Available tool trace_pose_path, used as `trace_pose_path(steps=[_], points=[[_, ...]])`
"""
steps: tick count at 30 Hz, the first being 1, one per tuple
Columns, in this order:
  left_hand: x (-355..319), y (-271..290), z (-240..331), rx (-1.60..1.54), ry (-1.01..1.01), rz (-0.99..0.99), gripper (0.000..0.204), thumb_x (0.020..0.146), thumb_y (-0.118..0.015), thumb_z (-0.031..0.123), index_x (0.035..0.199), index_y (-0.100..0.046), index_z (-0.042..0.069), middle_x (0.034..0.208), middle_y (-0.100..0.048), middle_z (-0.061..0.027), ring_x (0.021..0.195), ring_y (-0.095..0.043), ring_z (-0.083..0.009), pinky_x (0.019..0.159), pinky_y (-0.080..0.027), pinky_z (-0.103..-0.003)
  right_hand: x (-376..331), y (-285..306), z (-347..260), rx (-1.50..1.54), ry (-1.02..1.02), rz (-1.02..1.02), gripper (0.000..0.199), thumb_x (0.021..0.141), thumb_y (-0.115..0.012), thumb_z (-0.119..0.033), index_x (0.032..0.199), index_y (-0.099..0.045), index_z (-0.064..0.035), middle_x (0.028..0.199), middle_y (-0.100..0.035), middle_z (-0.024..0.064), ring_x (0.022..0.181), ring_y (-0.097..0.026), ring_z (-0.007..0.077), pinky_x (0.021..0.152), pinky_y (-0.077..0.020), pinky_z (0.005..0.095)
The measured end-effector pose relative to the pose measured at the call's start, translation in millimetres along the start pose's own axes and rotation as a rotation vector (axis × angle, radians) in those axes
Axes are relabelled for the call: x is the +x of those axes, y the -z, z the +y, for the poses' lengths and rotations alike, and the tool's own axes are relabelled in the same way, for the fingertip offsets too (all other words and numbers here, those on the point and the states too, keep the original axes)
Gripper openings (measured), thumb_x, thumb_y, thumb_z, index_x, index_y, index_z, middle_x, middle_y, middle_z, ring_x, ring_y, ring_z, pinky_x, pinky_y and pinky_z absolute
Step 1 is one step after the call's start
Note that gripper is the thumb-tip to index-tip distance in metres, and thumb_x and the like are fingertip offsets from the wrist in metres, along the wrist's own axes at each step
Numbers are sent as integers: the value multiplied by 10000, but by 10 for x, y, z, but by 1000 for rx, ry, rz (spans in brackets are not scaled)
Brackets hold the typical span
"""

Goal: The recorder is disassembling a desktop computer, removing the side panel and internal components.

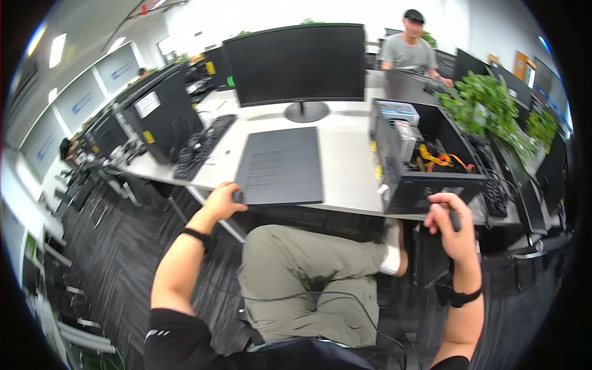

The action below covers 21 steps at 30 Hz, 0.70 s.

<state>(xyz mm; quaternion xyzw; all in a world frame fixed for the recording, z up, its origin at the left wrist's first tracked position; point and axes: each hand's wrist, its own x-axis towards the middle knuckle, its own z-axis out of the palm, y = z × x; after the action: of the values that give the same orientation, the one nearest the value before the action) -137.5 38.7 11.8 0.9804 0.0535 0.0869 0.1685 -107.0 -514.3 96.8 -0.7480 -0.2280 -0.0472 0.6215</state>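
My left hand [223,202] is closed around a small dark rounded object [238,197] whose kind I cannot make out. It is beside the near left corner of a flat black computer case side panel [287,169] with slots, lying on the white desk. My right hand [453,228] is curled around a dark, handle-like piece [455,218], mostly hidden by the fingers. Just beyond that hand, an opened black computer case [435,185] lies on the desk, its top side uncovered. Inside are a silver block [407,137] and yellow and orange cables [439,158].
Behind the panel stands a black monitor [296,65]. To the left are a keyboard [213,139] and another computer tower [154,114]. Green plants [487,108] and black monitors line the right side. Across the desk, a person in a grey shirt [408,54] stands at work.
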Motion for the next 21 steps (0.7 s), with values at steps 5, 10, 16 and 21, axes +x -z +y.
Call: trace_pose_path(steps=[5, 10, 16, 21], points=[[-178, -24, -75, 64, 138, 252, 489, 660, -844, 139, 1079, -628, 6, 1174, -594, -186, 1131, -566, -365, 970, -473, -426, -41, -1, 199, -6, 4, 41, 137, 939, -618, -28, 1072, -602, 3, 825, -664, 58, 738, -631, 94, 664, -514, 238], [-94, -232, 492, -154, -143, 399, 280, 741, -791, 87, 951, -632, -8, 944, -671, -147, 897, -650, -306, 839, -517, -361, 7, 269, 336, -181, 107, 300, 140, 908, -661, -14, 1028, -590, -3, 847, -681, 59, 797, -656, 114, 723, -513, 248], [15, -145, 1677, -380, -450, 20, 303, 881, -719, 160, 648, -616, -5, 536, -520, -115, 476, -520, -211, 478, -397, -350, 86, 461, 312, -305, 164, 400, 172, 883, -696, -22, 1024, -599, -3, 897, -684, 64, 802, -645, 113, 747, -506, 246], [-26, -185, 2364, -621, -727, -98, 89, 897, -668, 79, 935, -697, 4, 797, -669, -109, 657, -631, -219, 604, -498, -308, 147, 546, 452, -502, 217, 431, 236, 838, -715, -20, 1042, -598, 0, 1032, -709, 108, 915, -663, 192, 848, -496, 305]])
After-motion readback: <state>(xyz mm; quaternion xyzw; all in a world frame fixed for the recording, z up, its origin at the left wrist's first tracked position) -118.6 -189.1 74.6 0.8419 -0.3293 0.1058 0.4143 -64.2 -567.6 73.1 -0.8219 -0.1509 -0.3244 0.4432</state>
